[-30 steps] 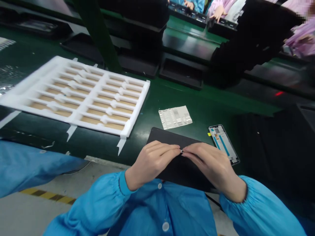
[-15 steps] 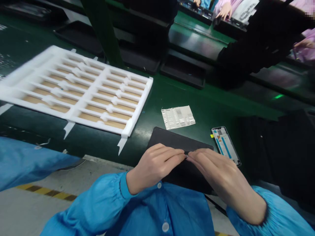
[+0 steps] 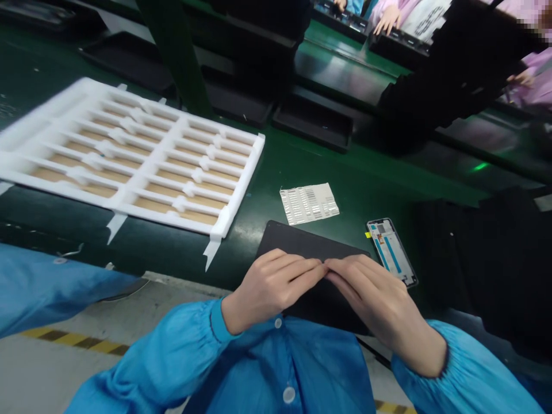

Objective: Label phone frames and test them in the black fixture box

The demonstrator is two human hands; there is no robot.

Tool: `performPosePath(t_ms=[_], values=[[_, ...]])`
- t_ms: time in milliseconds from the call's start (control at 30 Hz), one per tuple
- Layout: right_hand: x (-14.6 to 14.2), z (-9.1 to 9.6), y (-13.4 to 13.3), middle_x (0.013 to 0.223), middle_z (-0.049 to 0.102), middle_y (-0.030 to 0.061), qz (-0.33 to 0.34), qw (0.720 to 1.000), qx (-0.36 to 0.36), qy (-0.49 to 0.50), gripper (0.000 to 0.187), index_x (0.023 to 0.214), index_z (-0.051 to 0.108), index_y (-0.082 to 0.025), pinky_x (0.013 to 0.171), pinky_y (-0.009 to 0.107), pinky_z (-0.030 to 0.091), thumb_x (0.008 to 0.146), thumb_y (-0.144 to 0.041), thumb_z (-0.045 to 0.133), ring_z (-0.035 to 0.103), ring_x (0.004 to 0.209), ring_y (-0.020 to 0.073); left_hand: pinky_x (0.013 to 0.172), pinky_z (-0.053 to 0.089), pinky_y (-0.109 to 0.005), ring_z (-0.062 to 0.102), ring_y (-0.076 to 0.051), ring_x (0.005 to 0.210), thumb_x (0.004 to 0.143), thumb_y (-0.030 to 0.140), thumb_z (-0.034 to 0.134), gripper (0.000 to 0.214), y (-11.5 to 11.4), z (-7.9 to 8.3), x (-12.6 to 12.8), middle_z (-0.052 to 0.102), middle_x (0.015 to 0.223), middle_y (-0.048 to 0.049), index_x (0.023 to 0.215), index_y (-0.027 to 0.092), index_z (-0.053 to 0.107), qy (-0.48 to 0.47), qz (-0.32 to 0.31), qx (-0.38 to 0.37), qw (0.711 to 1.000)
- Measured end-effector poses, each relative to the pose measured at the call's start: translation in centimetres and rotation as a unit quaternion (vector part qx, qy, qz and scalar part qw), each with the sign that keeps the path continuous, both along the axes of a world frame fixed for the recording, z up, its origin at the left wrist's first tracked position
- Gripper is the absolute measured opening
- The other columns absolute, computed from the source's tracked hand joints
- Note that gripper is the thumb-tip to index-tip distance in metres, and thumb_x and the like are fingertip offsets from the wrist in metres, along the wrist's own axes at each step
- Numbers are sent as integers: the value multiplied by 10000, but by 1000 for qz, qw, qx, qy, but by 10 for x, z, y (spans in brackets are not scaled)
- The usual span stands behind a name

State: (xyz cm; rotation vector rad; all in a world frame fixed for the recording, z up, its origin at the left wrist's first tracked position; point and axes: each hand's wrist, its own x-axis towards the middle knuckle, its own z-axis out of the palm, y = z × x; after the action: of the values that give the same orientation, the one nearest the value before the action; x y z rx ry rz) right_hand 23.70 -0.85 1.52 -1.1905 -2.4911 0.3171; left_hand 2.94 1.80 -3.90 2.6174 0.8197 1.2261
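Note:
My left hand (image 3: 269, 286) and my right hand (image 3: 371, 293) meet fingertip to fingertip over a black mat (image 3: 297, 240) at the near edge of the green bench. Both pinch closed on something tiny between them that I cannot make out. A phone frame (image 3: 391, 251) with blue strips lies just right of the mat, close to my right hand. A white sheet of small labels (image 3: 309, 203) lies beyond the mat. Both arms wear blue sleeves.
A white foam tray (image 3: 129, 158) with long slots over tan card sits at the left. Black trays (image 3: 314, 122) line the far side of the bench. Other people's hands (image 3: 386, 20) work at the top right. Another blue sleeve (image 3: 52, 287) shows at the left.
The fingertips have drawn closer and now touch, hiding the tiny piece seen a second ago. The view shifted slightly; nothing on the bench moved.

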Motion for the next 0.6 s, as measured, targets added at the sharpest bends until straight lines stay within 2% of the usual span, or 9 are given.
performPosePath(t_ms=[167, 267, 433, 533, 600], values=[[3, -9, -9, 1067, 698, 88, -46, 992, 72, 95, 435, 1250, 575, -171, 854, 363, 562, 847, -36, 668, 641, 972, 207, 654, 499, -253, 713, -132, 863, 987, 121, 478, 213, 1, 0, 0, 757, 1054, -50, 1109, 144, 652, 37, 8, 38, 999], [9, -14, -16, 1139, 702, 102, -63, 987, 121, 87, 490, 1271, 594, -181, 887, 406, 560, 817, -28, 699, 640, 1048, 235, 658, 505, -262, 710, -136, 868, 971, 118, 500, 210, 2, -1, -1, 753, 1060, -55, 1117, 133, 650, 45, 4, 53, 998], [13, -31, -20, 1271, 657, 104, -20, 991, 130, 11, 543, 1384, 522, -190, 900, 430, 558, 870, -71, 653, 617, 1142, 246, 664, 513, -270, 715, -152, 882, 966, 107, 503, 200, 2, -4, -2, 754, 1055, -64, 1116, 122, 636, 33, -1, 56, 998], [10, -43, -18, 1247, 673, 90, -10, 989, 143, 39, 553, 1384, 519, -192, 911, 423, 549, 866, -37, 635, 613, 1154, 236, 685, 519, -272, 716, -159, 884, 975, 104, 485, 186, 1, -2, -1, 755, 1044, -68, 1097, 121, 625, 28, -4, 43, 999], [8, -46, -18, 1235, 680, 83, -28, 987, 133, 83, 516, 1337, 561, -213, 929, 434, 536, 858, -37, 640, 612, 1147, 238, 706, 523, -280, 712, -163, 880, 984, 104, 461, 200, -1, 2, 1, 752, 1022, -74, 1109, 115, 617, 50, -3, 32, 998]])
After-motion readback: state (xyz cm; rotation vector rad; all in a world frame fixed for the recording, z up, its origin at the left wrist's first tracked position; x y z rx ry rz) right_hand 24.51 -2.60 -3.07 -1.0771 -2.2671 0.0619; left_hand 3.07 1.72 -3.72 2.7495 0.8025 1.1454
